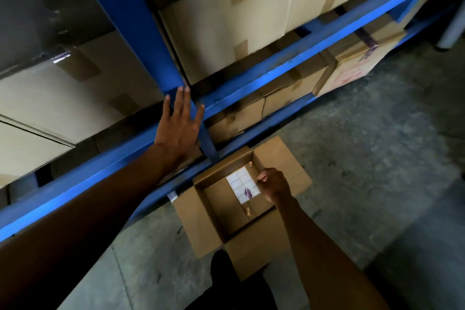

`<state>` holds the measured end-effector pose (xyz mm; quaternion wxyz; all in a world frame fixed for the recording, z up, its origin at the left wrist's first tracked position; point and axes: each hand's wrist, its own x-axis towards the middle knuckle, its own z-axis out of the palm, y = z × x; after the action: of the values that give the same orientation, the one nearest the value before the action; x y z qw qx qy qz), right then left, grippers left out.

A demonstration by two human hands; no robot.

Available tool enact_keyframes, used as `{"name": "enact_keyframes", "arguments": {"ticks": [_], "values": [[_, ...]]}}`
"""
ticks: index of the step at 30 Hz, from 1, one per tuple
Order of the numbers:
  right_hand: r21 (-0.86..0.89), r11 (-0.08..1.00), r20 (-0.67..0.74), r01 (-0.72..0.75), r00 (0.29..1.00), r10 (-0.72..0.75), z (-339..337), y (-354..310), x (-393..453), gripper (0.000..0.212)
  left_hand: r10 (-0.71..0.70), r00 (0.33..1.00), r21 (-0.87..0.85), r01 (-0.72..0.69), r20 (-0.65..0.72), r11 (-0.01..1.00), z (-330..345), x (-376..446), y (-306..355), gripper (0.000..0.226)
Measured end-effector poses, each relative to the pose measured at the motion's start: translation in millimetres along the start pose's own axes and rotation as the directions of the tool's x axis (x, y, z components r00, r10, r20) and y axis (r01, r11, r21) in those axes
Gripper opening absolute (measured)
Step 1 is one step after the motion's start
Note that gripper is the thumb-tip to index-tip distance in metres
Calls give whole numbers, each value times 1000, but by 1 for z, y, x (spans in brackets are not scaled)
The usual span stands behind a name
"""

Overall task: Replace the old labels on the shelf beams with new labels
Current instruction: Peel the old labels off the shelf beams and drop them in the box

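A blue shelf beam (264,68) crosses the head view, meeting a blue upright post (141,27). My left hand (180,126) lies flat with fingers spread against the post where it meets the beam, holding nothing. An open cardboard box (219,219) sits on the floor below. Inside it lies a white sheet of labels (240,185) with a small purple mark. My right hand (273,182) reaches into the box with fingers curled, pinching at the sheet's right edge. No label shows on the visible beam faces.
Taped cardboard cartons (226,22) fill the shelves above and below the beam. A lower blue beam (75,184) runs close to the box. Two small copper-coloured items (247,211) lie in the box. Grey concrete floor (377,158) spreads to the right.
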<state>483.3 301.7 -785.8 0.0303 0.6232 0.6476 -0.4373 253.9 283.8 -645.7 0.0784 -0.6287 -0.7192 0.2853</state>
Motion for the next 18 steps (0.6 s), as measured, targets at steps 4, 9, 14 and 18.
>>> {"name": "enact_keyframes", "arguments": {"ticks": [4, 9, 14, 18], "values": [[28, 999, -101, 29, 995, -26, -17, -7, -17, 25, 154, 988, -198, -144, 33, 969, -3, -8, 9, 75], [-17, 997, -238, 72, 969, -74, -53, -11, -55, 35, 305, 949, -337, -312, -73, 888, -20, -21, 28, 69], [37, 998, -449, -57, 891, 68, -88, 6, -136, 41, 479, 853, -375, -521, -206, 767, -58, -42, 71, 67], [109, 985, -653, -133, 738, 172, -108, 51, -229, 39, 619, 694, -316, -720, -369, 618, -110, -81, 139, 63]]}}
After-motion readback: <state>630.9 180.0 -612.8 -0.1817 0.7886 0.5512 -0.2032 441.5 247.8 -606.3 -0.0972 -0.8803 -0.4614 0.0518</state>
